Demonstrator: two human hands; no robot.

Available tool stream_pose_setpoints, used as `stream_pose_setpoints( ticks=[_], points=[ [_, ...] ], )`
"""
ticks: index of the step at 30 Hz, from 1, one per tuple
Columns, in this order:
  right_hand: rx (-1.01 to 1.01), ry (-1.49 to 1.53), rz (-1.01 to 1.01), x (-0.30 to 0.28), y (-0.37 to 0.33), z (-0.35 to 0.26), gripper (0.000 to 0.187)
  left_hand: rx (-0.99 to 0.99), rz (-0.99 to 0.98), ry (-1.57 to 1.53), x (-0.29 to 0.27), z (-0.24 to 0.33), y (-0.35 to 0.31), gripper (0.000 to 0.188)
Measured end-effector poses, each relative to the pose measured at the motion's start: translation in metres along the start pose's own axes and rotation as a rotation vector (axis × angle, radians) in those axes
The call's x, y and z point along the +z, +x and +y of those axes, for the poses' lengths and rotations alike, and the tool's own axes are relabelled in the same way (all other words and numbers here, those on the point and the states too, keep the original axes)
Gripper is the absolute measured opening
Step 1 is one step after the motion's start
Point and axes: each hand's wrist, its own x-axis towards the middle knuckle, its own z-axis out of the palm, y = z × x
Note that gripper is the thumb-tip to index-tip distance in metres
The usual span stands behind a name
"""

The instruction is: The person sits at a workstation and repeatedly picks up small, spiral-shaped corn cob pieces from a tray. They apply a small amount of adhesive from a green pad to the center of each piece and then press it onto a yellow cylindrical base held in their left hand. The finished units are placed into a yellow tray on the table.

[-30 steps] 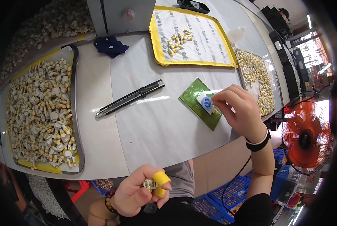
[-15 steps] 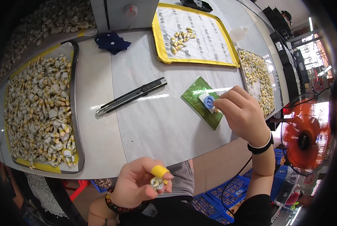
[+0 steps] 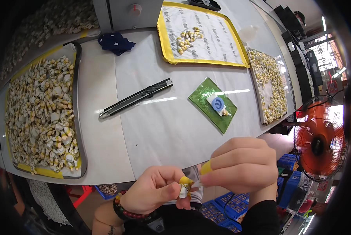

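Observation:
My left hand (image 3: 154, 192) is closed in a pinch on a small white-and-yellow piece (image 3: 184, 190) in front of my body, below the table's near edge. Yellow tape wraps a finger on each hand. Beside it, my right hand (image 3: 242, 164) pinches a tiny whitish bit (image 3: 198, 183) with thumb and finger, close to the piece; what it is cannot be made out. Beyond the hands lies a green square slab (image 3: 203, 92). On the slab, a blue round part (image 3: 217, 104) sits on a white base, with a small yellowish piece at its edge.
A black utility knife (image 3: 136, 98) lies mid-table. At left, a tray (image 3: 81, 156) is heaped with small white-and-yellow pieces. A yellow-edged tray (image 3: 222, 64) holds several at the back, near a dark blue cloth (image 3: 116, 43). Another filled tray (image 3: 267, 94) and an orange fan (image 3: 318, 145) are right.
My right hand has left the green slab and come down beside my left hand. The left hand has shifted slightly right, and the piece in its fingers is turned differently.

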Motion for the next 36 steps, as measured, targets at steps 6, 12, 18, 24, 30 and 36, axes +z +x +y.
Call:
stream_pose_setpoints(
  ticks=[6,12,18,24,30,36],
  points=[
    [-0.122,0.047,-0.054,0.011,0.003,0.009,0.013,-0.002,-0.239,-0.141,-0.014,-0.009,0.003,0.046],
    [-0.180,0.166,-0.084,0.012,0.005,0.009,0.020,-0.064,-0.295,-0.186,-0.006,-0.009,0.001,0.045],
    [-0.132,0.170,-0.078,0.013,0.004,0.004,0.020,-0.027,-0.321,-0.103,-0.012,-0.009,0.003,0.041],
    [-0.039,0.105,-0.076,0.002,0.002,-0.009,0.015,0.441,-0.005,0.430,0.011,-0.004,-0.006,0.026],
    [-0.072,-0.020,-0.054,0.001,-0.004,-0.017,0.016,0.729,0.122,0.841,0.011,0.004,-0.003,0.027],
    [-0.132,-0.080,-0.063,0.006,-0.009,-0.020,0.014,0.897,0.074,0.910,0.008,0.003,0.000,0.030]
  ],
)
